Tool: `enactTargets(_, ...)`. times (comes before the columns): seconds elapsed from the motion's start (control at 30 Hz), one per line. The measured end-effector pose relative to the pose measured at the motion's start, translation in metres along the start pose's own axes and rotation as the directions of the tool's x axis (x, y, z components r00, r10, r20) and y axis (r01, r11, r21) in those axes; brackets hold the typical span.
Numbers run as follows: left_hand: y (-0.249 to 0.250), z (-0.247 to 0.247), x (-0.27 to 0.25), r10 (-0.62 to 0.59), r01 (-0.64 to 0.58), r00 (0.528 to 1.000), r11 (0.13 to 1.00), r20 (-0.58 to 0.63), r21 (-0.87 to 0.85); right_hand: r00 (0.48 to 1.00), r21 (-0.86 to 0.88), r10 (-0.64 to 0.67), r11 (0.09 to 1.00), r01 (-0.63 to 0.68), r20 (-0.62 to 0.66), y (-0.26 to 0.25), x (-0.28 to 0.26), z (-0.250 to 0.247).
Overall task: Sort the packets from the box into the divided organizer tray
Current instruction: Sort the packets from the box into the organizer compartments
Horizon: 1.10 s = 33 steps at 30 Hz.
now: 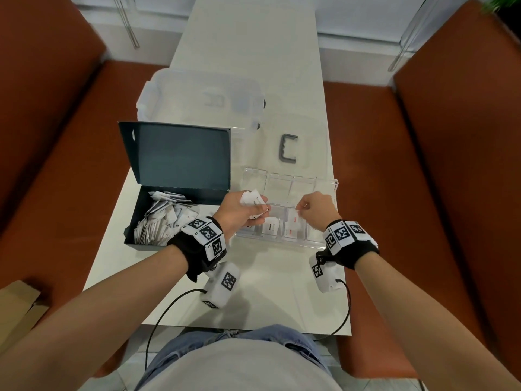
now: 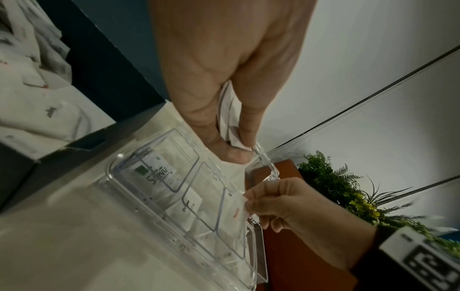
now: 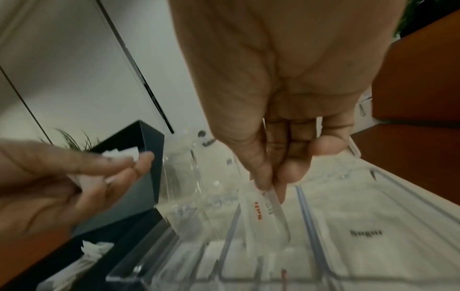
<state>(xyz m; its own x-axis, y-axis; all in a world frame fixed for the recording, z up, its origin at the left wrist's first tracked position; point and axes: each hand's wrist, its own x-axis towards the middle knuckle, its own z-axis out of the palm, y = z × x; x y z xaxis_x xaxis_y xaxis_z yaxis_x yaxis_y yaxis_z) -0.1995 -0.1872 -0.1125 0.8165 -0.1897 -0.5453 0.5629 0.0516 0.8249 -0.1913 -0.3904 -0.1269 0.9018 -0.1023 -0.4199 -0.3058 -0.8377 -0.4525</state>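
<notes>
Just above the clear divided organizer tray (image 1: 324,244), the right hand (image 1: 318,210) pinches a single white salt packet (image 3: 271,200) between thumb and fingertips, its lower end dipping into the third compartment from the left. Left of it, the left hand (image 1: 239,213) clutches a bunch of white packets (image 1: 253,198) over the tray's left end. More loose packets (image 1: 160,218) fill the open dark box (image 1: 174,159), which sits on the white table (image 1: 267,292) just left of the tray.

White packets (image 1: 162,218) in box (image 1: 132,221), clear tray (image 1: 324,244) alongside
</notes>
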Motion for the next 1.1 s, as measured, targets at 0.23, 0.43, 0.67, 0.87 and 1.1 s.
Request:
enactTargets(0.23,0.002,-0.003,-0.004,0.010,-0.010,1.000,1.000,0.008,-0.025,0.999,-0.131,0.018,0.991,-0.012,0.048,0.001,0.000,0.021)
enactTargets(0.43,0.002,-0.006,-0.004,0.004,-0.004,1.000,1.000,-0.004,-0.024,0.999,-0.375,-0.030,0.926,0.040,0.033,0.002,0.003,0.032)
enactTargets(0.67,0.000,-0.006,-0.004,0.004,-0.004,1.000,1.000,-0.006,-0.010,0.992,-0.592,-0.109,0.797,0.124,0.061,0.004,0.011,0.036)
enactTargets(0.87,0.001,-0.006,-0.005,-0.008,0.008,1.000,1.000,-0.013,-0.013,0.993,-0.561,-0.106,0.820,0.118,0.054,0.000,0.012,0.033)
enactTargets(1.1,0.002,-0.008,-0.006,-0.011,0.011,1.000,1.000,-0.026,-0.024,0.986,-0.608,-0.156,0.778,0.159,0.059,-0.001,0.010,0.035)
